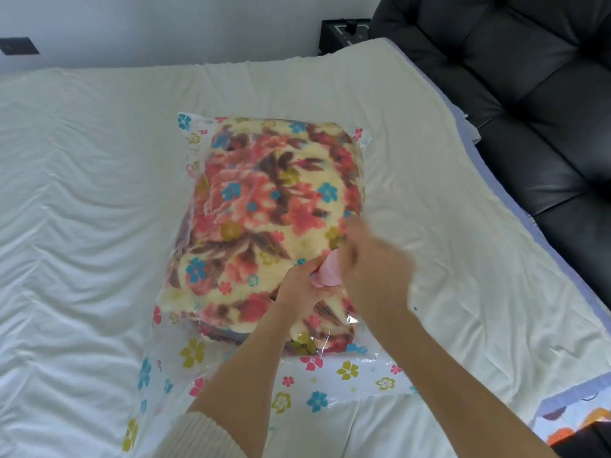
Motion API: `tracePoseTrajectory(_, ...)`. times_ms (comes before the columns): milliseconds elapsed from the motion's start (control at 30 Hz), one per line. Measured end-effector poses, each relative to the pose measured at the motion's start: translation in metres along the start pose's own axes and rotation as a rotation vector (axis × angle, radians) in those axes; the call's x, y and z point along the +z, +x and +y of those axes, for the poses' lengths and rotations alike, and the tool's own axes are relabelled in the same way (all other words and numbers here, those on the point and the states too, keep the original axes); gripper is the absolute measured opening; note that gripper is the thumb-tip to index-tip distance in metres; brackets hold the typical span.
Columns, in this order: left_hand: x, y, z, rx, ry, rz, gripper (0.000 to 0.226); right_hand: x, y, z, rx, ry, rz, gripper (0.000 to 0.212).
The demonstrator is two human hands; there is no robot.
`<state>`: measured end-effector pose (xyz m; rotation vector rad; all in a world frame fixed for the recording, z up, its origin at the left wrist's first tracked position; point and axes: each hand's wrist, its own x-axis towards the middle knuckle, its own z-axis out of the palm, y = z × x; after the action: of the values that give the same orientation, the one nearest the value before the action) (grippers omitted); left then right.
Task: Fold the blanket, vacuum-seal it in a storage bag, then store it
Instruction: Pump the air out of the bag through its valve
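Note:
A folded floral blanket (264, 206) in cream, pink and brown lies inside a clear storage bag (330, 385) printed with small flowers, flat on the white bed. A pink pump (325, 272) stands on the bag's near right part. My left hand (297, 289) grips the pump's lower end. My right hand (373, 262) is blurred with motion at the pump's upper part; its grip cannot be made out. The bag's near end lies flat with no blanket under it.
The white sheet (82, 193) covers the bed on all sides of the bag. A dark leather sofa (529, 94) runs along the right. A black box (344, 31) stands by the wall behind the bed. A patterned cloth (575, 421) shows at the lower right.

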<state>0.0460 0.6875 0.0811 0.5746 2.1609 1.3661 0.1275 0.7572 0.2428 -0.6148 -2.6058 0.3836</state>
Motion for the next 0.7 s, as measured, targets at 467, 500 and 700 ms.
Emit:
tracePoseTrajectory(467,-0.002,-0.001,0.0,0.01,-0.032,0.037,0.033,0.002,0.014,0.009,-0.114,-0.093,0.003,0.009)
tracePoseTrajectory(500,-0.003,0.0,-0.002,0.006,-0.048,0.022,0.036,-0.014,0.017,0.003,-0.123,-0.024,0.032,0.015)
tracePoseTrajectory(700,0.001,0.001,0.001,0.02,-0.015,-0.008,0.048,-0.006,0.004,0.004,-0.007,0.004,0.054,0.024)
